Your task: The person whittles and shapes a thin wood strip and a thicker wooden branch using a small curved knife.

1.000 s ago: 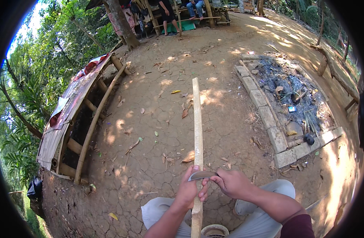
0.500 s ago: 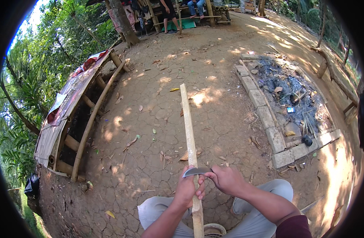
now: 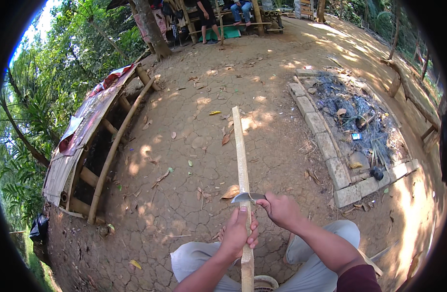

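- The left hand (image 3: 236, 232) is closed around the long pale wooden stick (image 3: 240, 155), thumb lying along its upper face; the stick runs from the lower edge between the 2 knees, pointing away over the cracked earth (image 3: 194, 141);
- The right hand (image 3: 283, 212) grips the handle of the curved knife (image 3: 242, 197); its blade lies across the stick, just beyond the left thumb;
- A dry brown leaf (image 3: 230, 191) lies on the ground near the blade;
- Pale blocks (image 3: 325, 144) edge an ash-strewn pit to the right; a bamboo platform (image 3: 62, 170) stands to the left;
- 2 people (image 3: 207, 18) appear at the far end.
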The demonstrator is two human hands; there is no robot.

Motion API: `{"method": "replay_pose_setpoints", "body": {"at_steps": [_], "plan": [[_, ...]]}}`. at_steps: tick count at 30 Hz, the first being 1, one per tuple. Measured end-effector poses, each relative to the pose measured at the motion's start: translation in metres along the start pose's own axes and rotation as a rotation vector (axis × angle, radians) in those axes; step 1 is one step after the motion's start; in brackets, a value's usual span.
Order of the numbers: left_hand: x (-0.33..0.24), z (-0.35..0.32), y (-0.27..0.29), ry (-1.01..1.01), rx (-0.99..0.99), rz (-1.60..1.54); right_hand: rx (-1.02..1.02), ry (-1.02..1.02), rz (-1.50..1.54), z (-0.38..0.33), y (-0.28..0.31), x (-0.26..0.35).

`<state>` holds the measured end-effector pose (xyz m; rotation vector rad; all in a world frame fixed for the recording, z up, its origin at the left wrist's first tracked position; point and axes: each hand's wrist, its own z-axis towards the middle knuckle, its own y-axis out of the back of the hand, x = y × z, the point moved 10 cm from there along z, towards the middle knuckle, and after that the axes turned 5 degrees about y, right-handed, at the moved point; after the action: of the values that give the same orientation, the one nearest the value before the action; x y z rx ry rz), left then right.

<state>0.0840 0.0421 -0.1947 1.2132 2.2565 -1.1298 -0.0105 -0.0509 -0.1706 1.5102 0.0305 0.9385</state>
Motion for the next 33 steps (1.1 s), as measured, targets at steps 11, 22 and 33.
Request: {"method": "replay_pose_setpoints", "body": {"at_steps": [11,22,33], "plan": [[0.047,-0.03,-0.028,0.146,0.196,0.105,-0.209,-0.249,0.216,0.021,0.048,-0.067],[0.041,0.006,0.004,0.16,0.104,0.062,-0.732,-0.385,0.444,-0.094,0.177,-0.168],[0.046,0.023,0.017,0.165,0.072,0.021,-0.438,-1.792,-0.315,-0.629,-0.044,-0.453]]}}
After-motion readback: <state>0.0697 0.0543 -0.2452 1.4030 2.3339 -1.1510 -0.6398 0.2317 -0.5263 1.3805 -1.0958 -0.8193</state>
